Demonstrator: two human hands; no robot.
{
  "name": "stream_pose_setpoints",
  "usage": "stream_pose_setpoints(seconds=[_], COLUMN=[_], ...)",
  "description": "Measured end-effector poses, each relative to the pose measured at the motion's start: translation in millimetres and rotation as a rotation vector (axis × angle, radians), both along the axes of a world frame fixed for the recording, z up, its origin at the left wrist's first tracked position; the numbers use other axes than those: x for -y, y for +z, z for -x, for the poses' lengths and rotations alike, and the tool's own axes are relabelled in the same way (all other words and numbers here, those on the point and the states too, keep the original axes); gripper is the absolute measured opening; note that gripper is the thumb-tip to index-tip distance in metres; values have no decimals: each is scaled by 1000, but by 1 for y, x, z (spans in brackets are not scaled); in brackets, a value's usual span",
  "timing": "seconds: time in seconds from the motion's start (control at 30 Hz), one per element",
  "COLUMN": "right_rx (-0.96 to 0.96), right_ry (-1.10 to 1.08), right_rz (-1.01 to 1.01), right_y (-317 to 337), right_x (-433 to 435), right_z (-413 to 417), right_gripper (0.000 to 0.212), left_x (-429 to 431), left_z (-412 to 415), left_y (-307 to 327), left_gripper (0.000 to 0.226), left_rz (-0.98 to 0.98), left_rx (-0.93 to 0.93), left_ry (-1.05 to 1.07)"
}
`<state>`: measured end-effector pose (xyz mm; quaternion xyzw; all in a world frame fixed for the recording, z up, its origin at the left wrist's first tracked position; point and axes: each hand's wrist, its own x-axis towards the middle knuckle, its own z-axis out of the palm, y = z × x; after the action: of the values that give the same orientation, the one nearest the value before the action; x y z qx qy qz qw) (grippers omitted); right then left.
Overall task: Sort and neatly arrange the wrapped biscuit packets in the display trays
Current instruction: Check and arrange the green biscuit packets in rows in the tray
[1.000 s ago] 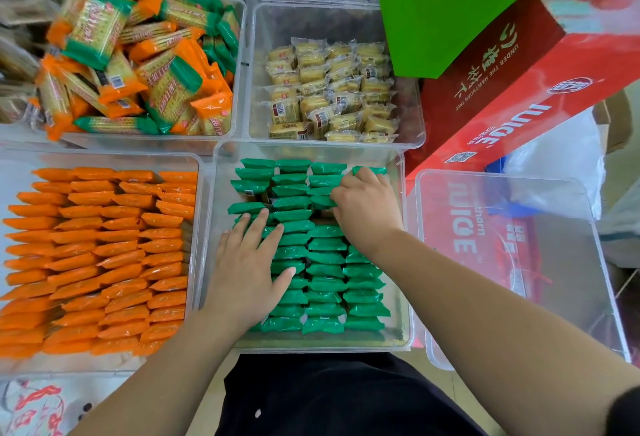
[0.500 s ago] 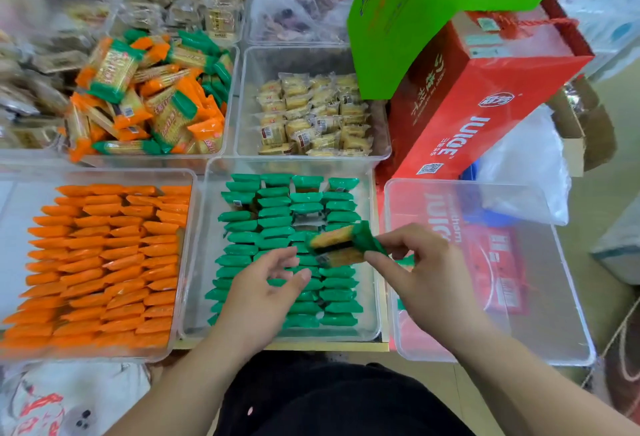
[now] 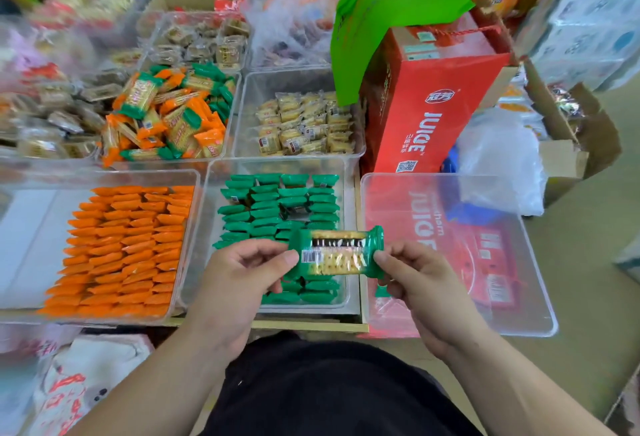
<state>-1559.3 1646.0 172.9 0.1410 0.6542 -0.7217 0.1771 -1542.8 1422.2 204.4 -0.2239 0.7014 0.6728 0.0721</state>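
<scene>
A green-wrapped biscuit packet (image 3: 337, 254) is held flat above the near part of the middle clear tray (image 3: 211, 214). My left hand (image 3: 242, 280) pinches its left end and my right hand (image 3: 415, 280) pinches its right end. Below it, rows of green packets (image 3: 277, 203) fill the middle tray. Orange packets (image 3: 128, 245) lie in rows in the left tray (image 3: 194, 186). A mixed heap of orange and green packets (image 3: 169, 117) fills the tray behind.
A clear tray (image 3: 519, 297) on the right sits over red juice boxes. A tall red juice box (image 3: 426, 106) with a green sheet (image 3: 391, 10) stands behind it. A tray of pale yellow biscuits (image 3: 304, 124) lies beyond the green rows. White bags and cartons crowd the right side.
My right hand lifted a green packet out of the rows, and my left hand came off the rows to take its other end. The view tilted up and back.
</scene>
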Motion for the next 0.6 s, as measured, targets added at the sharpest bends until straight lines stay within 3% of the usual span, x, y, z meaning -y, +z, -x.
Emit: stream_pose_setpoints(seconds=[0.13,0.27,0.33,0.47,0.6], right_rx=[199,304,288,168,67], right_ry=[35,42,44,12,-18], right_rz=[398,688,707,584,479], right_y=[-13,-24,-24,-19,-14], right_x=[-7,-6,-8,-17,-19], right_z=[-2,-8,-8,-7,-10], right_gripper=[19,49,53,28,29], left_x=[-7,-18,-20,-17,-22], left_z=[-5,-8,-9,-9,-13], left_y=[10,17,17,13,17], left_gripper=[13,8,2,13,18], left_rz=[-34,-99,-135,-128,-126], left_rx=[-24,-51,-38,3,29], left_ry=[-24,-38,-16,25,-31])
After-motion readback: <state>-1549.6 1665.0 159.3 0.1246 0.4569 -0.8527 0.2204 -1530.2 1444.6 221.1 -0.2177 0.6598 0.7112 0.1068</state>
